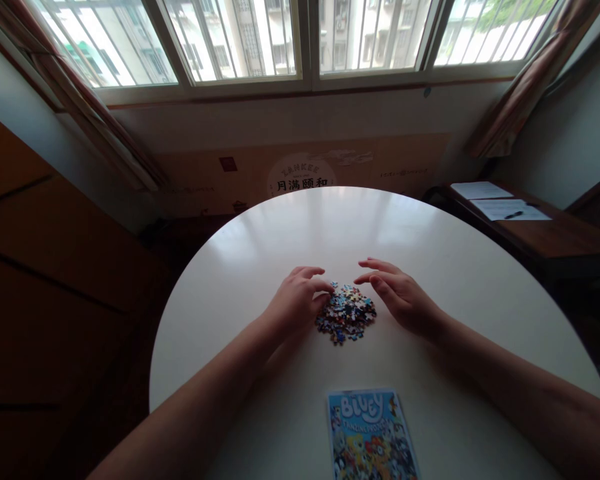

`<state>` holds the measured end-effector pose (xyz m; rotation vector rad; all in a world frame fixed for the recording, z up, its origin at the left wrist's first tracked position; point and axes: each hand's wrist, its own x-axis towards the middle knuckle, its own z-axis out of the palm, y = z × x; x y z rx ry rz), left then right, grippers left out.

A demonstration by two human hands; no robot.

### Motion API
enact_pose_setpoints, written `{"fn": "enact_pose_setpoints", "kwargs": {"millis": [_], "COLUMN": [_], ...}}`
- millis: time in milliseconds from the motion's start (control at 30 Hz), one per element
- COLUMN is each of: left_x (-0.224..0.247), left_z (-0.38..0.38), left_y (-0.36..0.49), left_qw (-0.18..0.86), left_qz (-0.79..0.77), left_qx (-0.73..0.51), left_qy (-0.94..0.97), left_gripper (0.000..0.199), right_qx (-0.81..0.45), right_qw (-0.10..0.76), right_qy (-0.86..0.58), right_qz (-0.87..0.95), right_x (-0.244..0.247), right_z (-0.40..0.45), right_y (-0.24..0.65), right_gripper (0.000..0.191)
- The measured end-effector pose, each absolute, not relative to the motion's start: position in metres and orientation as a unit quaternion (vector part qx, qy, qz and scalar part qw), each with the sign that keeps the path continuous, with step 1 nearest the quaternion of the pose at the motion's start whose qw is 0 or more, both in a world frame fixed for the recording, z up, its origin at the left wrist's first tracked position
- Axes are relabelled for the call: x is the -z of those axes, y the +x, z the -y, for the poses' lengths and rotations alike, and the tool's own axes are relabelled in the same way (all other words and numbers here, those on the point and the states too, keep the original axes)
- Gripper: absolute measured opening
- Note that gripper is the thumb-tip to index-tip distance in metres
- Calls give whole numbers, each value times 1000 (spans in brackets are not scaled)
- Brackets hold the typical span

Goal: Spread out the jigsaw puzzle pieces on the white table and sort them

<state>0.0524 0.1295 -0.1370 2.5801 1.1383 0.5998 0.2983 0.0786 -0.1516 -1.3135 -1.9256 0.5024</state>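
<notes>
A heap of small, many-coloured jigsaw puzzle pieces (347, 315) lies on the white round table (260, 233). On the heap's left side is my left hand (303, 292), its fingers apart and bent over the edge of the pieces; the fingertips seem to touch them. My right hand (400, 293) hovers at the upper right of the heap with fingers stretched out and nothing in them. Nearer to me lies a picture card (373, 437) with "Bluey" lettering and cartoon figures, cut off by the bottom of the view.
Beyond the table's far edge a printed cardboard panel (195, 177) stands against the wall under barred windows (240, 40). To the right, a dark wooden side table (560, 237) bears paper sheets (510, 209) and a pen (514, 215). A wooden cabinet (40, 280) stands left.
</notes>
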Motion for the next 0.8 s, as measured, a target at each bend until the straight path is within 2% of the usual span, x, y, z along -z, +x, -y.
{"fn": "enact_pose_setpoints", "kwargs": {"millis": [267, 500, 700, 800], "left_x": [141, 141, 130, 128], "left_z": [-132, -134, -137, -148], "left_y": [53, 59, 56, 41], "left_qw": [137, 115, 56, 70], "left_qz": [-398, -394, -390, -434], "left_qx": [-219, -233, -304, -309], "left_qy": [880, 881, 868, 843], "left_gripper": [19, 12, 13, 15], "right_qx": [-176, -176, -171, -178], "right_qw": [427, 427, 423, 423], "right_qy": [-535, -535, -543, -543], "right_qz": [708, 707, 705, 703], "right_x": [148, 150, 153, 155], "right_z": [-81, -83, -84, -83], "right_y": [297, 297, 298, 299], "right_gripper": [39, 36, 31, 32]}}
